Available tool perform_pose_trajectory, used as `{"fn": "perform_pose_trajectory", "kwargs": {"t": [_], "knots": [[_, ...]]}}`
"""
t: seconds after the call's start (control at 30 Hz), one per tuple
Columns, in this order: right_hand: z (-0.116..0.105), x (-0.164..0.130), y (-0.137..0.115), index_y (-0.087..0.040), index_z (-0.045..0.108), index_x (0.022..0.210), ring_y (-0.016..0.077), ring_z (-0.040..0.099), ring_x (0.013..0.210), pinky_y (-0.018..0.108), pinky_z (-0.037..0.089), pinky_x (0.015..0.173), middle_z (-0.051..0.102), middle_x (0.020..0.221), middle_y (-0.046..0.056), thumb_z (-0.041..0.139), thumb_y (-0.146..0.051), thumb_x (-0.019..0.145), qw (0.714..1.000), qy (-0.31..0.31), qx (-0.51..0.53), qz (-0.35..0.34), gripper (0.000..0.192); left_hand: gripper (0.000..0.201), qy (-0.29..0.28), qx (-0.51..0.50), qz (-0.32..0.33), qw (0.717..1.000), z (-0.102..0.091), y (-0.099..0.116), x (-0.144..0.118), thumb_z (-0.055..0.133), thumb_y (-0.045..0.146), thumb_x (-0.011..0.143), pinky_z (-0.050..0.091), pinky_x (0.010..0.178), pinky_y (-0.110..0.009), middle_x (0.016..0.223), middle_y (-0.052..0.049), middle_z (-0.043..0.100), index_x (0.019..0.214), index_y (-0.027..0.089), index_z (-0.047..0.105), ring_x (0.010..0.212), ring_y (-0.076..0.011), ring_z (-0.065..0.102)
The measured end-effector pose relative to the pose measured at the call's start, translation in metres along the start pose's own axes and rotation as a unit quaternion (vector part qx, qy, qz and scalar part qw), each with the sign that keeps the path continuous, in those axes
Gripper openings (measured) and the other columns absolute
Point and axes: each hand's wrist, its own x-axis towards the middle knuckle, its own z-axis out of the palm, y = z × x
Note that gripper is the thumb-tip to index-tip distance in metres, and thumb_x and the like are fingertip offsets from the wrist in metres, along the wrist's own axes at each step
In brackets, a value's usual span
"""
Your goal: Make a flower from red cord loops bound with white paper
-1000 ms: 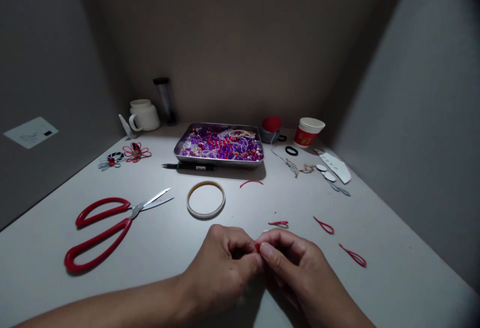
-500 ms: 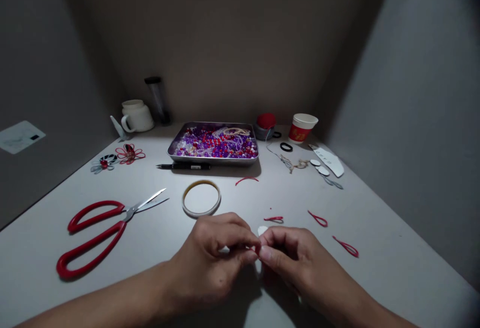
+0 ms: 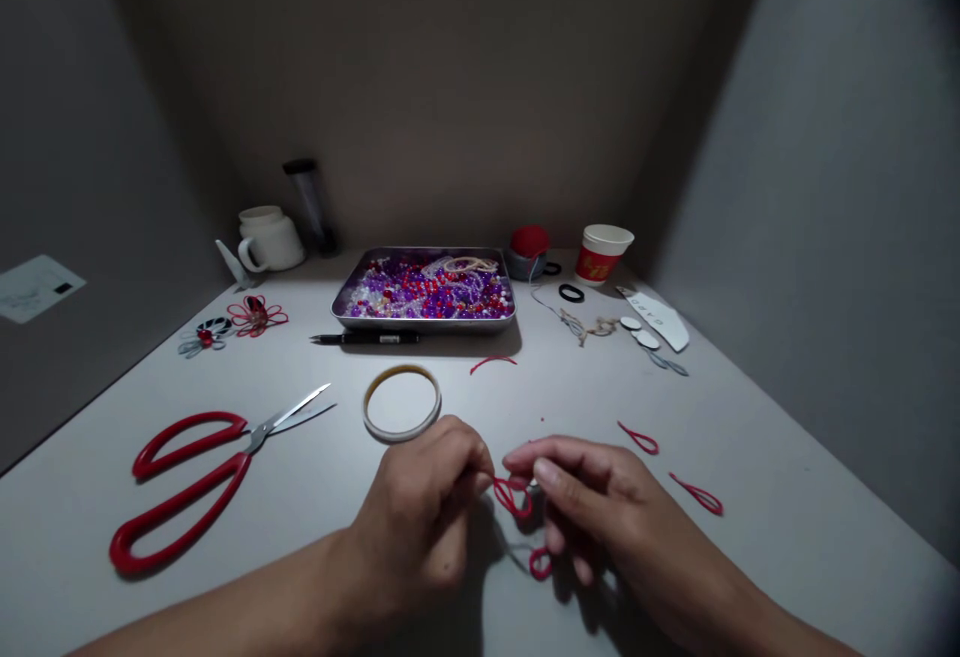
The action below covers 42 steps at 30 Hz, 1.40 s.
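Head view: the left hand (image 3: 431,517) pinches red cord loops (image 3: 514,499) at one end, fingertips closed, the loops hanging between the 2 hands. The right hand (image 3: 611,502) has thumb and forefinger slightly parted beside them; whether it grips anything, I cannot tell. Should the left pinch slacken, the loops could splay; careless right fingers might knock the small red loop (image 3: 540,563) near them

Table (image 3: 585,397): dimly lit, brightest mid-surface
Right hand (image 3: 615,502): dark shadow cast below
Scissors (image 3: 259,435): faint glint caught
Right wall (image 3: 847,267): edge stretched, top corner blackened
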Motion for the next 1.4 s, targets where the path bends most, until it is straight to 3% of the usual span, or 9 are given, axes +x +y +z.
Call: {"fn": "perform_pose_trajectory", "kwargs": {"t": [0.43, 0.67, 0.77, 0.87, 0.97, 1.07, 1.2, 1.3, 1.4], "knots": [[0.011, -0.003, 0.0, -0.012, 0.059, 0.069, 0.0088, 0.049, 0.041, 0.021, 0.04, 0.041, 0.054, 0.048, -0.002, 0.066, -0.041, 0.066, 1.0, -0.004, 0.001, 0.027, 0.029, 0.014, 0.023, 0.019, 0.043, 0.999, 0.012, 0.007, -0.005, 0.041, 0.004, 0.068, 0.037, 0.05, -0.025, 0.072, -0.005, 0.046, 0.074, 0.017, 0.043, 0.062, -0.0152, 0.048], [0.008, -0.003, 0.003, -0.014, 0.057, 0.066, 0.0081, 0.046, 0.038, 0.021, 0.038, 0.041, 0.053, 0.044, -0.003, 0.065, -0.036, 0.066, 1.0, -0.014, -0.011, 0.024, 0.023, 0.015, 0.005, 0.0, 0.01, 1.0, 0.015, 0.011, -0.004, 0.041, 0.002, 0.068, 0.039, 0.05, -0.024, 0.069, -0.005, 0.047, 0.072, 0.016, 0.045, 0.059, -0.014, 0.047], [0.006, -0.002, 0.004, -0.015, 0.057, 0.063, 0.0079, 0.045, 0.037, 0.02, 0.036, 0.04, 0.052, 0.043, -0.002, 0.064, -0.036, 0.066, 1.0, 0.0, -0.013, 0.016, 0.023, 0.015, -0.043, -0.007, -0.001, 0.999, -0.001, 0.015, 0.006, 0.041, 0.003, 0.071, 0.041, 0.054, -0.024, 0.074, -0.007, 0.052, 0.075, 0.014, 0.051, 0.062, -0.0138, 0.049], [0.005, -0.001, 0.005, -0.015, 0.057, 0.062, 0.009, 0.047, 0.038, 0.021, 0.038, 0.04, 0.053, 0.043, -0.002, 0.063, -0.037, 0.067, 0.999, 0.032, -0.005, -0.008, 0.024, 0.018, -0.094, 0.089, -0.044, 0.991, -0.034, 0.009, 0.017, 0.045, 0.004, 0.072, 0.043, 0.063, -0.027, 0.083, -0.008, 0.056, 0.083, 0.013, 0.056, 0.071, -0.0155, 0.052], [0.003, 0.0, 0.006, -0.014, 0.059, 0.065, 0.0099, 0.048, 0.041, 0.022, 0.042, 0.041, 0.054, 0.047, -0.001, 0.062, -0.037, 0.07, 0.996, 0.068, -0.004, -0.051, 0.023, 0.014, -0.153, 0.265, -0.11, 0.946, -0.062, -0.009, 0.024, 0.049, 0.008, 0.071, 0.039, 0.063, -0.03, 0.086, -0.008, 0.057, 0.077, 0.015, 0.059, 0.073, -0.0182, 0.051], [0.003, 0.0, 0.009, -0.015, 0.061, 0.069, 0.0097, 0.047, 0.043, 0.021, 0.043, 0.041, 0.053, 0.049, -0.001, 0.061, -0.036, 0.073, 0.988, 0.113, -0.038, -0.097, 0.022, 0.016, -0.213, 0.336, -0.113, 0.911, -0.068, -0.025, 0.025, 0.048, 0.003, 0.066, 0.036, 0.064, -0.031, 0.072, -0.006, 0.056, 0.061, 0.015, 0.056, 0.072, -0.0198, 0.049], [0.006, 0.0, 0.015, -0.018, 0.062, 0.069, 0.0145, 0.057, 0.055, 0.024, 0.048, 0.044, 0.065, 0.076, 0.006, 0.058, -0.028, 0.076, 0.954, 0.165, -0.111, -0.223, 0.014, 0.014, -0.178, 0.247, -0.12, 0.945, -0.053, -0.022, 0.025, 0.045, 0.005, 0.071, 0.035, 0.062, -0.027, 0.069, -0.003, 0.054, 0.065, 0.016, 0.052, 0.066, -0.0154, 0.046], [0.007, 0.0, 0.019, -0.019, 0.063, 0.071, 0.0226, 0.063, 0.085, 0.026, 0.054, 0.058, 0.064, 0.107, 0.011, 0.057, -0.018, 0.076, 0.89, 0.196, -0.2, -0.359, 0.008, 0.011, -0.155, 0.09, -0.168, 0.969, -0.038, -0.009, 0.022, 0.041, 0.014, 0.079, 0.035, 0.057, -0.023, 0.066, 0.0, 0.052, 0.073, 0.016, 0.05, 0.059, -0.0125, 0.044], [0.005, 0.002, 0.021, -0.019, 0.062, 0.075, 0.0259, 0.059, 0.103, 0.031, 0.054, 0.076, 0.068, 0.101, 0.012, 0.053, -0.009, 0.075, 0.822, 0.183, -0.286, -0.457, 0.013, 0.011, -0.138, 0.026, -0.155, 0.978, -0.027, -0.003, 0.016, 0.042, 0.017, 0.081, 0.035, 0.059, -0.024, 0.066, 0.001, 0.051, 0.072, 0.016, 0.049, 0.06, -0.0123, 0.043]]}}
